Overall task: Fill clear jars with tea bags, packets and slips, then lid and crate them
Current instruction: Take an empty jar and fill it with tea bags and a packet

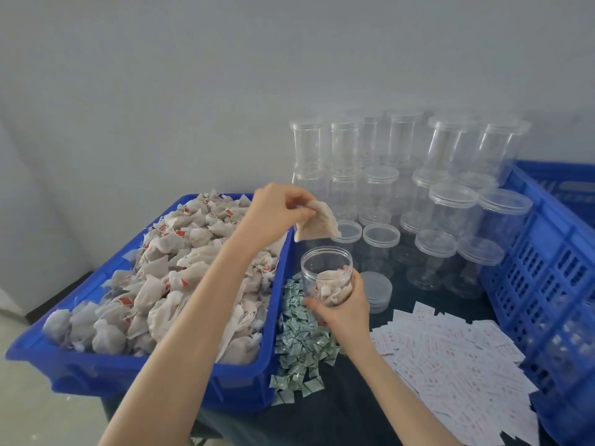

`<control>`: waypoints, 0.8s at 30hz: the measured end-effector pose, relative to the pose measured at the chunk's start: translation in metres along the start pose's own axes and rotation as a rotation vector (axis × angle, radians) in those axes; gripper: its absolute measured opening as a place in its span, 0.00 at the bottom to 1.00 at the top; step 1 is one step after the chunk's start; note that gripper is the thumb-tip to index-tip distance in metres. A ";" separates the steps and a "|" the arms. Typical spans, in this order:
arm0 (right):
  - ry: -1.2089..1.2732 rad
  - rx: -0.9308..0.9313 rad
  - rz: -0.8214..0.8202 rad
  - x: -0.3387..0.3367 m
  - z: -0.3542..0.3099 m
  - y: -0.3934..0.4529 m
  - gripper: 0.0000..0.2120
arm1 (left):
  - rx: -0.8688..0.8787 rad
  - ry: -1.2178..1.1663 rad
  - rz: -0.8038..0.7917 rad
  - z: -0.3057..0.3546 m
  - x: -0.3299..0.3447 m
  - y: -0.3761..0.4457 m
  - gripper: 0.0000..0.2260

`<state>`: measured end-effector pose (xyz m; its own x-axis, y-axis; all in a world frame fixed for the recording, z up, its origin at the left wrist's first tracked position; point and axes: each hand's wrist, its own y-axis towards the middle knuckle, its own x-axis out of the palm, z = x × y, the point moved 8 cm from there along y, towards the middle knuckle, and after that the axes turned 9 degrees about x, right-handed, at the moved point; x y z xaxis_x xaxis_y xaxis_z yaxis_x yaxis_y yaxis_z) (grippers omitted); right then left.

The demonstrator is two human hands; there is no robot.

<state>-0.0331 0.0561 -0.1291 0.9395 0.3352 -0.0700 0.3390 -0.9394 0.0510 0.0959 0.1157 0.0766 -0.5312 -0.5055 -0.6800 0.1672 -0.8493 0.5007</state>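
Observation:
My left hand [278,210] pinches a grey tea bag [317,222] and holds it just above the mouth of an open clear jar [326,268]. My right hand [346,304] grips that jar from below and the right; it is tilted and holds a few tea bags. A blue bin [244,375] heaped with tea bags [167,278] sits on the left. Green-and-white packets [301,342] lie in a pile between the bin and my right forearm. White slips with red print [450,358] are spread on the right.
Lidded empty clear jars [450,220] stand stacked in rows at the back. A loose clear lid [376,289] lies behind the held jar. A blue slatted crate [547,268] stands at the right edge. The tabletop [347,407] is dark.

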 end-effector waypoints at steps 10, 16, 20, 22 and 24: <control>0.058 0.032 0.040 -0.019 -0.005 0.000 0.40 | 0.050 0.232 -0.321 0.003 0.099 -0.002 0.07; 0.021 0.002 0.013 -0.020 -0.005 -0.004 0.39 | 0.093 0.309 -0.605 0.007 0.128 -0.004 0.08; 0.065 0.015 0.026 -0.023 0.000 -0.006 0.41 | 0.127 0.403 -0.735 0.014 0.143 -0.010 0.10; 0.047 0.007 0.031 -0.028 0.001 -0.008 0.39 | 0.143 0.429 -0.746 0.016 0.143 -0.013 0.11; 0.033 -0.008 0.037 -0.033 -0.001 -0.008 0.38 | 0.157 0.414 -0.664 0.020 0.133 -0.011 0.11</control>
<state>-0.0670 0.0523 -0.1261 0.9526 0.3021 -0.0350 0.3038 -0.9508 0.0614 0.0071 0.0604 -0.0085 -0.1217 0.0567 -0.9909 -0.2114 -0.9769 -0.0299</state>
